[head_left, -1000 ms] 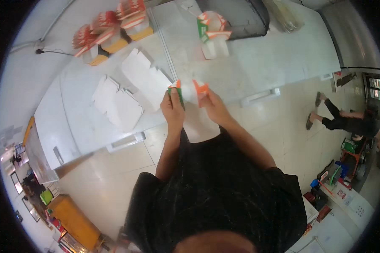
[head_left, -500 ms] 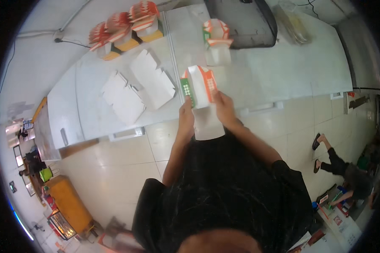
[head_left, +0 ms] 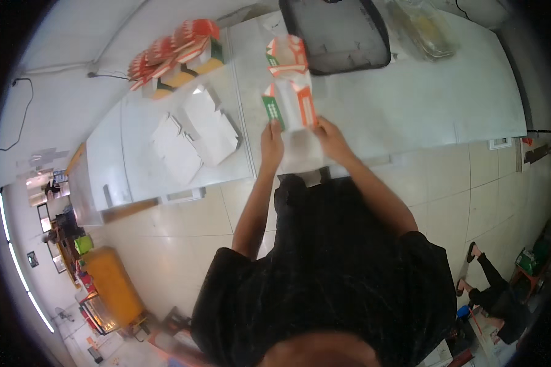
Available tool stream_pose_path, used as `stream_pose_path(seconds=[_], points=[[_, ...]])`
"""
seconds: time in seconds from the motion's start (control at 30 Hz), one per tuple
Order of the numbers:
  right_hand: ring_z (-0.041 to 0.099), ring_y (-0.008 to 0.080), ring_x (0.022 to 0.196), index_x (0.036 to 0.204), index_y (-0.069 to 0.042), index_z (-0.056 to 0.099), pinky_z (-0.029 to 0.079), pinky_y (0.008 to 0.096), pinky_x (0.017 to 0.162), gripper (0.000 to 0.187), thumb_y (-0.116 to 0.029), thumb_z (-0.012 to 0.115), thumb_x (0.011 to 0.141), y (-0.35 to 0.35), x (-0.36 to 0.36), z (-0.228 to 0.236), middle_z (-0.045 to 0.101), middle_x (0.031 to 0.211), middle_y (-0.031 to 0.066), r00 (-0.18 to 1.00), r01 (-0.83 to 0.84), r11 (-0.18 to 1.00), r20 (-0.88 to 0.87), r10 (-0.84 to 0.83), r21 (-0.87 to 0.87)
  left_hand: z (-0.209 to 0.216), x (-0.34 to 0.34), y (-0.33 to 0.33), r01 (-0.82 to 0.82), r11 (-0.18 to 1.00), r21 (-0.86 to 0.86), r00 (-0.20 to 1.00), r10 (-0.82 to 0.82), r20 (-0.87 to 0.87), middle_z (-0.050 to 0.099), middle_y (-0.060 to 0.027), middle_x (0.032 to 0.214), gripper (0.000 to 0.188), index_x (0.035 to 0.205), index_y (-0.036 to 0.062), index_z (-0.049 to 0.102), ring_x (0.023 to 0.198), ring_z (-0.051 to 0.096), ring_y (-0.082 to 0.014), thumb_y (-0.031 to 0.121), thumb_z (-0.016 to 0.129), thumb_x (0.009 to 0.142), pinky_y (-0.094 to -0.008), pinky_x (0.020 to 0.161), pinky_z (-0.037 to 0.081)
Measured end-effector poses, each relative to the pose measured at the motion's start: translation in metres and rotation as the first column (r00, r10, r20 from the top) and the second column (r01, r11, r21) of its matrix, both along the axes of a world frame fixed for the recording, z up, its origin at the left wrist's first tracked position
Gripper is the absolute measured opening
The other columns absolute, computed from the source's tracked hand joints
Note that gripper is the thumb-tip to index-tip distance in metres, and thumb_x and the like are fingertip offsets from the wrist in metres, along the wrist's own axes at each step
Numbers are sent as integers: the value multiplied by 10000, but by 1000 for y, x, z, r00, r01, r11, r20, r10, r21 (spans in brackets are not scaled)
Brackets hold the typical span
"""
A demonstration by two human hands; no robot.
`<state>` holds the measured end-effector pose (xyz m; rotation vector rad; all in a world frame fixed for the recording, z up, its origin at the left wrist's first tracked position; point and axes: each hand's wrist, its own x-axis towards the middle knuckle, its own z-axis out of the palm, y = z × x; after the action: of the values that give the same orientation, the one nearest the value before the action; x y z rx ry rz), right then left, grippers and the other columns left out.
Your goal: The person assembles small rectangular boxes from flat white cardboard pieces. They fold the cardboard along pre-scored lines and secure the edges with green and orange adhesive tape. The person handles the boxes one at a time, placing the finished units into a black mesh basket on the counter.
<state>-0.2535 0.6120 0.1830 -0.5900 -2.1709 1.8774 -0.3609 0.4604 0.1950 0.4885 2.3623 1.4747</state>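
Observation:
Between my two hands is an open paper food box [head_left: 295, 104], white inside with an orange side and a green side, its pale flap [head_left: 302, 151] hanging toward me. My left hand [head_left: 272, 144] grips the green side with the thumb on top. On the orange side, my right hand [head_left: 333, 142] pinches the near corner. Just beyond, a similar folded box [head_left: 286, 52] stands on the white counter [head_left: 373, 110], and the far end of the held box meets or overlaps its near edge. To the left lie flat white cardboard blanks [head_left: 177, 147] and a partly opened one [head_left: 211, 125].
Stacked red, white and yellow boxes [head_left: 177, 58] stand at the back left. A dark-rimmed tray [head_left: 337, 37] and a plastic-wrapped bundle [head_left: 422, 30] lie at the back. Far right, another person [head_left: 496, 293] is near a table. A yellow-orange cabinet [head_left: 110, 287] stands lower left.
Both hands have carried the box forward, away from my body, up to the folded box on the counter. My view has shifted slightly, and the other person has changed posture.

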Motion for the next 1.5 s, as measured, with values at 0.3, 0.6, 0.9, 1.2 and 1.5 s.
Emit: stream_pose_path(seconds=[0.3, 0.6, 0.9, 1.2, 1.5], points=[[538, 276, 722, 991, -3, 552, 439, 376, 700, 219, -222, 539, 981, 77, -122, -29, 553, 797, 172, 918, 296, 947, -310, -246, 127, -26, -104, 73, 32, 920, 391, 987, -89, 130, 525, -35, 871, 250, 1141, 13, 527, 801, 480, -78, 191, 414, 1008, -234, 726, 410], [564, 465, 897, 993, -44, 524, 443, 486, 727, 237, -280, 497, 992, 65, -173, -44, 593, 930, 244, 921, 378, 909, -172, -350, 176, -64, -139, 97, 8, 936, 352, 999, 8, -45, 599, -128, 1121, 300, 1189, -25, 530, 1013, 567, -224, 124, 506, 929, -347, 941, 413], [599, 466, 880, 1051, -47, 543, 453, 506, 736, 246, -280, 486, 997, 69, -185, -32, 633, 924, 244, 916, 370, 920, -214, -338, 130, -74, -175, 78, 12, 956, 293, 1000, -6, -20, 606, -123, 1005, 343, 1180, -31, 514, 932, 561, -179, 147, 574, 893, -303, 837, 439], [599, 438, 934, 1037, -56, 550, 455, 494, 791, 306, -354, 502, 986, 68, -196, -49, 638, 953, 213, 911, 413, 890, -117, -397, 192, -73, -171, 83, 113, 991, 75, 987, -103, -120, 592, -246, 1122, 497, 1332, -31, 374, 1044, 596, -308, 134, 471, 873, -379, 934, 441], [629, 456, 957, 1133, -54, 543, 476, 535, 820, 496, -512, 437, 975, 67, -158, -39, 673, 1010, 231, 934, 245, 932, 193, -301, 268, -54, -134, 68, 199, 980, 5, 977, -199, 83, 425, -242, 1423, 703, 1493, 2, 189, 1325, 426, -353, 122, 476, 862, -381, 1082, 330]])
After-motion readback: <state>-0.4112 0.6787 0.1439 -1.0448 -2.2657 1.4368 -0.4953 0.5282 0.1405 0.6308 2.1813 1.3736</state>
